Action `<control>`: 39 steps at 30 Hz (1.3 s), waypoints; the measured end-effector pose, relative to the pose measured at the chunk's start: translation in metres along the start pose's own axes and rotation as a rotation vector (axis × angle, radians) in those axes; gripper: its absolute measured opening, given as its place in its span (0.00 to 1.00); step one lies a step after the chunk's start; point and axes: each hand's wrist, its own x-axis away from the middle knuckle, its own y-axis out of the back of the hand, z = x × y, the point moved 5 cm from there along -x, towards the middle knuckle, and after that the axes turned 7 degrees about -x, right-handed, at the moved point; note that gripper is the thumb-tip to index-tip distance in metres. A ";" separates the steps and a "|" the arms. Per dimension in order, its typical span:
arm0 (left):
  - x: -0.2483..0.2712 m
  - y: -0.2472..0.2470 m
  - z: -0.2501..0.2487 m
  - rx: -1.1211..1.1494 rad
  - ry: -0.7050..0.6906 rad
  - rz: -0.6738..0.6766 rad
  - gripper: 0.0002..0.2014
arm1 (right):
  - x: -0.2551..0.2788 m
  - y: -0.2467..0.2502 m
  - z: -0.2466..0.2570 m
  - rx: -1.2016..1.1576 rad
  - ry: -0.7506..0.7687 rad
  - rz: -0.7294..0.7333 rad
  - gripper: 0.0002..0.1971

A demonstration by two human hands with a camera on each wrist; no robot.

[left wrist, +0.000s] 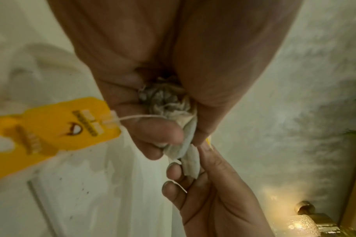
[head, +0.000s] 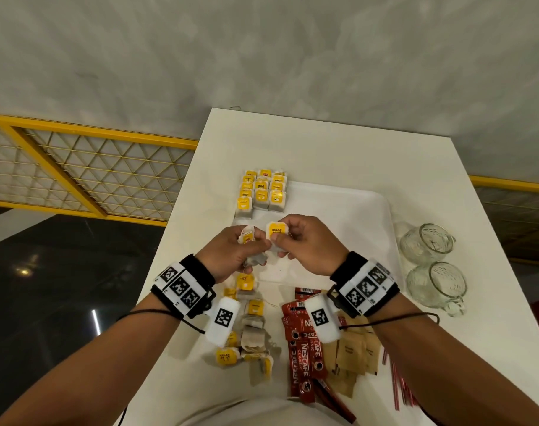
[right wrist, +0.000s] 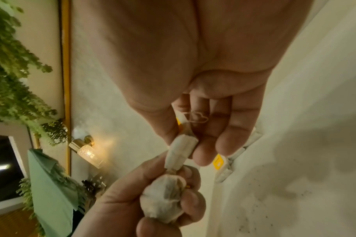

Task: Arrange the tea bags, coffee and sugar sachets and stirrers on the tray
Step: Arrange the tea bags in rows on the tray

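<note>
Both hands meet above the near left part of the white tray (head: 354, 210). My left hand (head: 240, 250) grips a bunch of tea bags (left wrist: 165, 97), with a yellow tag (left wrist: 51, 128) hanging from a string. My right hand (head: 295, 238) pinches one tea bag (right wrist: 181, 152) with a yellow tag (head: 276, 230), still touching the bunch. Several tea bags (head: 262, 192) lie in rows at the tray's far left corner. Loose tea bags (head: 249, 333), red coffee sachets (head: 305, 358), brown sugar sachets (head: 354, 355) and red striped stirrers (head: 400, 382) lie on the table near me.
Two glass mugs (head: 431, 262) lie on their sides to the right of the tray. The white table (head: 323, 142) has a yellow mesh railing (head: 93, 167) beyond its left edge. A wall lamp (right wrist: 88, 150) glows in the right wrist view.
</note>
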 end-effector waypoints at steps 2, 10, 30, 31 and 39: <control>-0.005 0.007 -0.002 0.000 0.003 -0.047 0.04 | -0.007 -0.001 -0.003 -0.007 -0.023 -0.013 0.04; -0.025 0.033 -0.009 -0.039 0.070 -0.140 0.09 | -0.049 0.001 -0.012 0.136 -0.061 -0.035 0.17; -0.051 0.055 -0.003 -0.082 0.179 -0.176 0.17 | -0.112 -0.012 -0.032 0.411 -0.246 -0.165 0.25; -0.051 0.055 -0.003 -0.073 0.171 -0.171 0.17 | -0.112 -0.011 -0.032 0.424 -0.245 -0.165 0.24; -0.043 0.052 -0.005 0.138 0.042 -0.048 0.26 | -0.093 -0.007 -0.010 0.375 -0.148 -0.161 0.15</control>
